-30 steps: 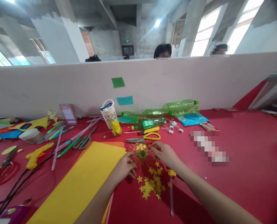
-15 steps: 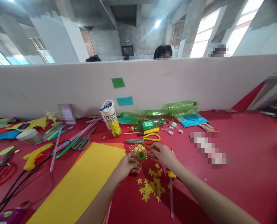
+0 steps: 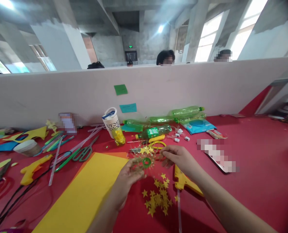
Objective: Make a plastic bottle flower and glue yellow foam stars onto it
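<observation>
My left hand is closed on the left side of a clear green bottle top, cut into thin strips that spread around its green neck. Several yellow paper stars sit along its far strips. My right hand is at its right side, thumb and fingers pinched together; whatever lies between them is too small to make out. Below the bottle piece is a loose pile of yellow stars on the red table. A yellow glue gun with a clear glue stick lies just under my right forearm.
Yellow paper sheets lie under my left forearm. Scissors, a second glue gun and its cable are at the left. A white cup, green bottles and a blue packet stand or lie by the partition. A phone is at the right.
My right hand has drawn a little to the right of the bottle piece, uncovering more of the glue gun. The left hand still holds the bottle piece. The view has shifted slightly.
</observation>
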`<state>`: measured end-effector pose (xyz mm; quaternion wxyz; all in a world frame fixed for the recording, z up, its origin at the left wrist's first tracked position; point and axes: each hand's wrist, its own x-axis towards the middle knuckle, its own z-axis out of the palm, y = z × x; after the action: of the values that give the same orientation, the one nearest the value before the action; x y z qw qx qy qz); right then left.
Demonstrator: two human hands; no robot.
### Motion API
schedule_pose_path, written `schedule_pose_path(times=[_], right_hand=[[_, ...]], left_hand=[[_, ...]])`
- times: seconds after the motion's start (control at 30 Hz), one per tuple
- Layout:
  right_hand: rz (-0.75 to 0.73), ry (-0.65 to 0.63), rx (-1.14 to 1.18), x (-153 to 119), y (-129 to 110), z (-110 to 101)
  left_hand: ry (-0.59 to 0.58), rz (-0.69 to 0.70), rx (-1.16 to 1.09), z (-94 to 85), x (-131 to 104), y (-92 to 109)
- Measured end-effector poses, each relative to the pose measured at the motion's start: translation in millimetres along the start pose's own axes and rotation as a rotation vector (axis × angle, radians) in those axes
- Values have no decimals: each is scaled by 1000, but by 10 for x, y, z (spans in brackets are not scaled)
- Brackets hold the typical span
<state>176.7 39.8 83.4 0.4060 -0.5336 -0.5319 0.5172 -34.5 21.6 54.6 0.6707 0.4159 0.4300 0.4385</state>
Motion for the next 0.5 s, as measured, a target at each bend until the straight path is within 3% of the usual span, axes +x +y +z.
schedule_pose_path(times=[0.3,0.5], right_hand=[[-71,-10,-12,-100,-61,73],[-138,25,-91,-164,-73,45]], left_hand=[[150,87,-130,158,-10,-97],[167,141,-210,209,12,-172]])
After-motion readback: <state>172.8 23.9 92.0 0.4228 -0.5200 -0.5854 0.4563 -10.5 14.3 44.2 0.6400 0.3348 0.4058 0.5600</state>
